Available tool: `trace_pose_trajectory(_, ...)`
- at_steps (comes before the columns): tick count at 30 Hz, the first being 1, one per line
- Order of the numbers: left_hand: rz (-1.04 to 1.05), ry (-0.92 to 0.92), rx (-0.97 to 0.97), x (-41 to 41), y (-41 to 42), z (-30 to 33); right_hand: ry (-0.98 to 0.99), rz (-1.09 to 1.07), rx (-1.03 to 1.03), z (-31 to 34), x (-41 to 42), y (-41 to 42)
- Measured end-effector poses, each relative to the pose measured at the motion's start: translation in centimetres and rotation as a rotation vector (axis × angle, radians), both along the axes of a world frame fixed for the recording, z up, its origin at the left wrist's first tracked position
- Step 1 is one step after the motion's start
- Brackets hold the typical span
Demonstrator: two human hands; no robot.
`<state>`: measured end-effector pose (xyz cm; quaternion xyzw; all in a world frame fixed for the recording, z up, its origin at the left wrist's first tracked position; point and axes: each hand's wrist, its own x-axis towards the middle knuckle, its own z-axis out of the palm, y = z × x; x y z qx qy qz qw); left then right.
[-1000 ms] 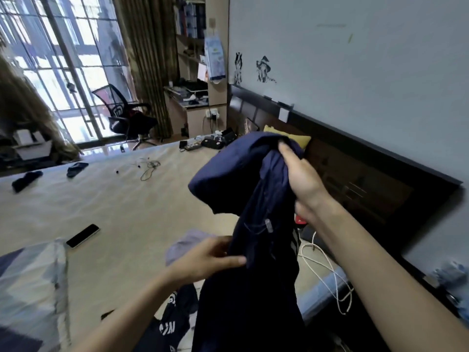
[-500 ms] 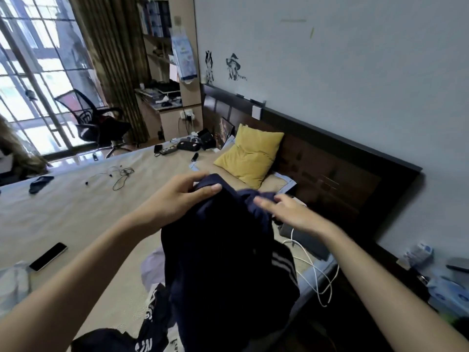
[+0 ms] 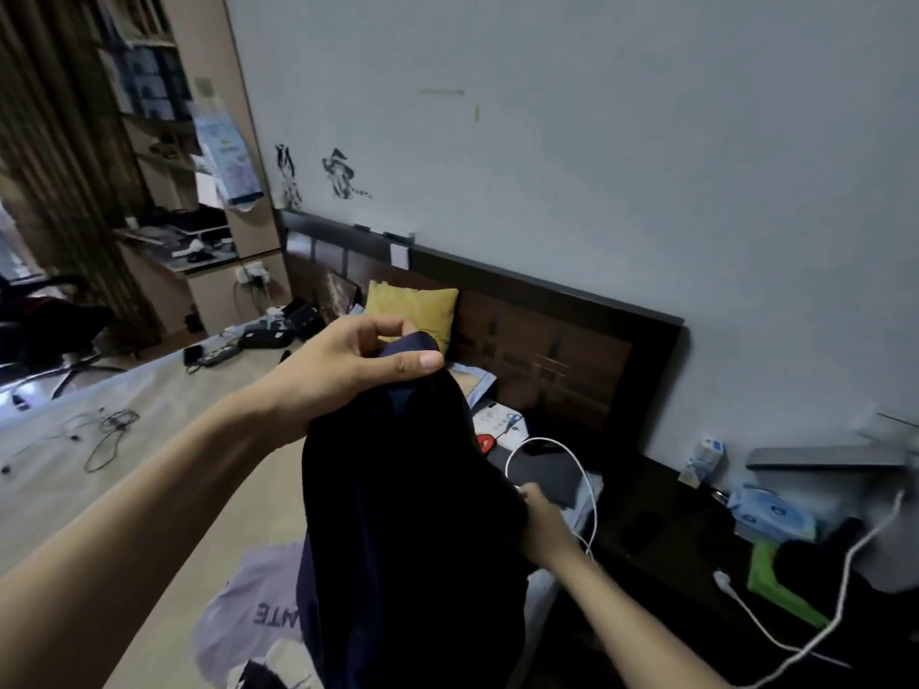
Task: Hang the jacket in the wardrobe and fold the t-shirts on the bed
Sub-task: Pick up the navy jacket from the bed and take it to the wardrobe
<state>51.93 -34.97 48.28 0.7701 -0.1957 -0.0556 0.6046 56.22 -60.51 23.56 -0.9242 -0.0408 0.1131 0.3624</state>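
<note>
A dark navy jacket (image 3: 408, 514) hangs in front of me above the bed (image 3: 164, 469). My left hand (image 3: 358, 360) pinches its top edge between thumb and fingers, holding it up. My right hand (image 3: 539, 522) is lower on the jacket's right side, its fingers partly hidden behind the fabric, seemingly gripping it. A pale lilac t-shirt (image 3: 248, 609) with printed letters lies crumpled on the bed below the jacket. Another dark garment with white print (image 3: 271, 676) shows at the bottom edge.
A yellow pillow (image 3: 413, 310) leans on the dark headboard (image 3: 572, 360). White cables (image 3: 572, 469), a laptop and papers lie by the headboard. A cluttered nightstand (image 3: 776, 544) stands at right. Earphone wires (image 3: 104, 435) and a power strip lie on the bed; desk shelves and an office chair stand far left.
My view has swung right. My left hand has risen to pinch the jacket's top edge. My right hand has dropped from the top to the jacket's lower right side.
</note>
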Motion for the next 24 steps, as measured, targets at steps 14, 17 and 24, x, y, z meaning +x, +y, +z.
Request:
trace_pose_trajectory(14, 0.05, -0.285, -0.015, 7.5, -5.4, 0.4, -0.603, -0.266, 0.23, 24.4, -2.6, -11.2)
trace_pose_trajectory(17, -0.021, -0.302, -0.034, 9.6, -9.7, 1.8, -0.642, -0.333, 0.158, 25.2, -3.2, -14.7)
trace_pose_trajectory(24, -0.229, -0.338, -0.08, 13.5, -23.5, 6.2, -0.698, -0.507, 0.211, 26.6, -4.8, -25.8)
